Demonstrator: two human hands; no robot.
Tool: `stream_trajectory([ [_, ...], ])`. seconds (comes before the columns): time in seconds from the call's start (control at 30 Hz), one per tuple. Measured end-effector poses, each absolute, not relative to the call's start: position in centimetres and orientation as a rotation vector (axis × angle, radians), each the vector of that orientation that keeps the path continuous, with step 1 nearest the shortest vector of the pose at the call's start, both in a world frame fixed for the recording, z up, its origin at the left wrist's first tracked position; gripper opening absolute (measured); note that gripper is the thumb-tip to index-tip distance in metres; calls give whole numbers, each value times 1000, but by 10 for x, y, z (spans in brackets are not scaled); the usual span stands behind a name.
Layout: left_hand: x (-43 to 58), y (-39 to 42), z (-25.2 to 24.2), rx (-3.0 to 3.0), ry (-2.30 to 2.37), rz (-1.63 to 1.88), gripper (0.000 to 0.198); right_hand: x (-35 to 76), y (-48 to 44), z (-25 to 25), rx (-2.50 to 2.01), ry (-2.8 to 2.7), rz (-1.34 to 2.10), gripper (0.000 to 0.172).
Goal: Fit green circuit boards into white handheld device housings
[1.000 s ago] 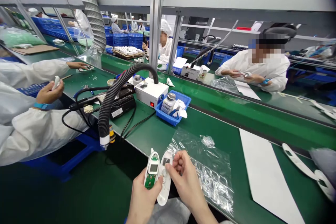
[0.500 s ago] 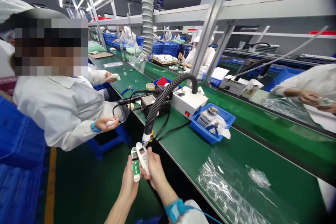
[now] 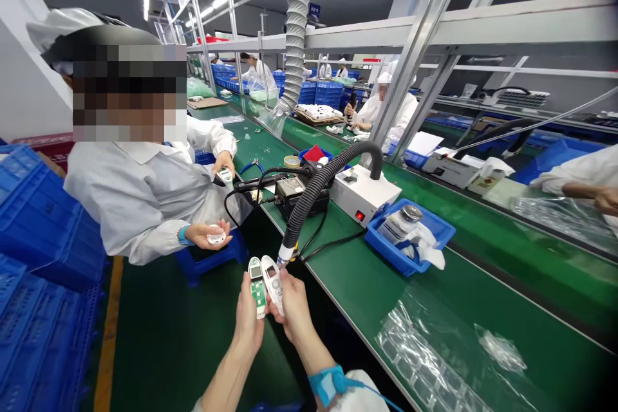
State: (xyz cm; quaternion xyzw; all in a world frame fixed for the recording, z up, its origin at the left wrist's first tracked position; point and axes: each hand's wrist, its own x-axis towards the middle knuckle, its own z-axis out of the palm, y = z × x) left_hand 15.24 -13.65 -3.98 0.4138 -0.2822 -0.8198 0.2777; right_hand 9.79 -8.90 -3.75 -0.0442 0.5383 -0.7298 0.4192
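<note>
My left hand point(image 3: 248, 312) is closed on a white housing half with a green circuit board point(image 3: 257, 290) and a small screen set in it. In my right hand point(image 3: 295, 302) is a white front cover point(image 3: 273, 284) with a window and round button openings. The two halves stand upright side by side, their lower ends close together between my hands. Right behind the cover hangs the nozzle point(image 3: 286, 253) of a black corrugated hose. A blue wrist strap point(image 3: 328, 383) with a cord circles my right wrist.
A green bench point(image 3: 338, 283) carries a white box with a red switch point(image 3: 365, 196), a blue tray point(image 3: 410, 238) holding a bottle and cloth, and clear plastic trays point(image 3: 425, 347). At left a seated co-worker point(image 3: 140, 199) holds white parts. Blue crates point(image 3: 43, 206) stand behind.
My view has swung left, so the scene sits further right. The cover has moved off the board half and now leans beside it. The co-worker's far hand has come nearer with a white device.
</note>
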Motion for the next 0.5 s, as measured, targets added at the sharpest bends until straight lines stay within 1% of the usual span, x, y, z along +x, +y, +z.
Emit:
stream_trajectory([
  [0.07,156,-137,-38,1112,-757,-2195,41,100,-90,-34,-121,1342,-1822,55],
  [0.17,161,-119,-38,1097,-794,-2266,41,102,-68,-34,-103,1339,-1839,57],
  [0.3,167,-70,-43,1075,-888,-2447,48,109,-2,-35,-4,1326,-1918,60],
  [0.4,175,-35,-40,1019,-961,-2640,54,124,53,-29,90,1139,-2053,57],
  [0.5,181,-12,-27,949,-1049,-2794,54,141,96,-20,185,980,-2161,55],
])
